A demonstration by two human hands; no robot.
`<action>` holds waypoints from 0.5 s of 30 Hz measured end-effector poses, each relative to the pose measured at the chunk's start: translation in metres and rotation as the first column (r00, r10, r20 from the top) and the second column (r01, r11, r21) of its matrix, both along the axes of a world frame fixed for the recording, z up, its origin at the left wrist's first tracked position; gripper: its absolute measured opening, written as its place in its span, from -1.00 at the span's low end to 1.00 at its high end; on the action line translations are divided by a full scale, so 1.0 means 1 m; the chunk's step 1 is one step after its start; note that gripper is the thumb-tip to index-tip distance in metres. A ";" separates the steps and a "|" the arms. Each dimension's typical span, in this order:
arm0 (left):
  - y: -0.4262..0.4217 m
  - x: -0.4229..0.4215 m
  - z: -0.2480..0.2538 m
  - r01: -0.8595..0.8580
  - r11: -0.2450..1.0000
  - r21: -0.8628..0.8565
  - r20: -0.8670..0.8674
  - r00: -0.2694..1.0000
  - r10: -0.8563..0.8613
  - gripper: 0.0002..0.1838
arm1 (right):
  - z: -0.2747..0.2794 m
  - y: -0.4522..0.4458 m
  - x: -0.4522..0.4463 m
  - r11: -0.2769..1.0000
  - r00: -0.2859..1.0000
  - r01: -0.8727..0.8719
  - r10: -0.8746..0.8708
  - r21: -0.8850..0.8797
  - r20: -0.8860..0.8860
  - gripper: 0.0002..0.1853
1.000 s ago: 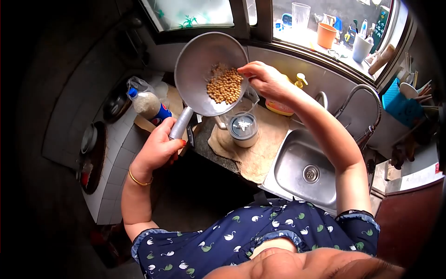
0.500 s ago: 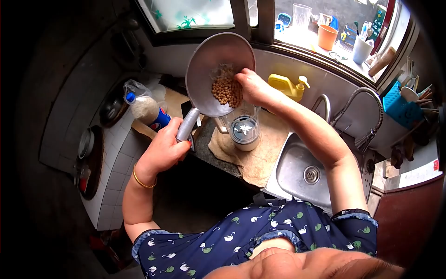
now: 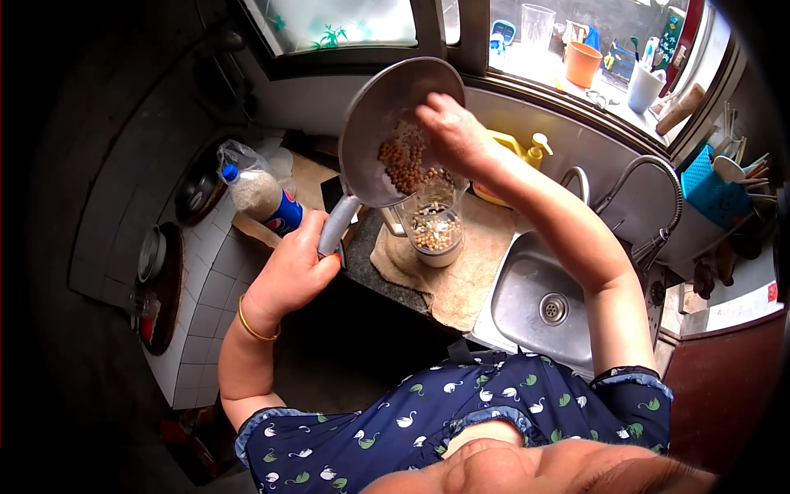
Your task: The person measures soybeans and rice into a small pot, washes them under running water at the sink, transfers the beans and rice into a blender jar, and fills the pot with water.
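Note:
My left hand [image 3: 290,267] is wrapped round the grey handle of a frying pan [image 3: 362,156], which is tilted steeply. Tan beans [image 3: 401,167], like soybeans, lie toward its lower side, and some spill over the lip. Under the lip stands a clear blender jar [image 3: 451,204], upright, with a layer of beans [image 3: 436,229] at its bottom. My right hand [image 3: 453,136] is over the pan's right inner side with its fingers curled; whether anything is in them is hidden. The jar is on a tan cloth [image 3: 440,292].
A steel sink [image 3: 527,309] with a curved faucet [image 3: 679,185] is at the right. Behind my right forearm is a yellow pump bottle [image 3: 535,148]. At the left stands a Pepsi bottle [image 3: 262,198] of pale grains. A blue utensil basket [image 3: 709,188] hangs by the window.
The pan has shifted slightly right and tipped more over the jar. Beans have poured into the jar, which showed bare blades before. My right hand has moved up and away from the beans.

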State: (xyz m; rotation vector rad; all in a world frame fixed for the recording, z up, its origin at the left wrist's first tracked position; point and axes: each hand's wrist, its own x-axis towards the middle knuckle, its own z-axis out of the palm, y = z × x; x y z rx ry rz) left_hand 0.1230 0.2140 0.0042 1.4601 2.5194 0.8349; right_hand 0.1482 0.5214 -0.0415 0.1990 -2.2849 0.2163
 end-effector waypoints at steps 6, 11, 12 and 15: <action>0.002 0.004 0.001 0.008 1.000 -0.027 -0.015 1.000 -0.008 -0.60 | 0.003 0.008 -0.020 0.988 0.964 -0.021 0.059 0.151 -0.257 -0.45; 0.002 0.003 -0.003 0.025 1.000 -0.016 -0.039 0.999 -0.026 -0.60 | -0.035 0.006 -0.027 0.994 0.994 -0.101 0.099 -0.039 -0.052 -0.66; 0.002 0.004 -0.004 0.025 1.000 -0.014 -0.045 0.999 -0.026 -0.60 | -0.042 0.006 -0.027 0.985 0.986 -0.158 0.154 -0.066 -0.055 -0.71; 0.004 0.006 -0.004 0.013 1.000 -0.013 -0.043 0.999 -0.013 -0.59 | -0.055 -0.003 -0.017 0.979 0.982 -0.180 0.184 -0.091 0.036 -0.77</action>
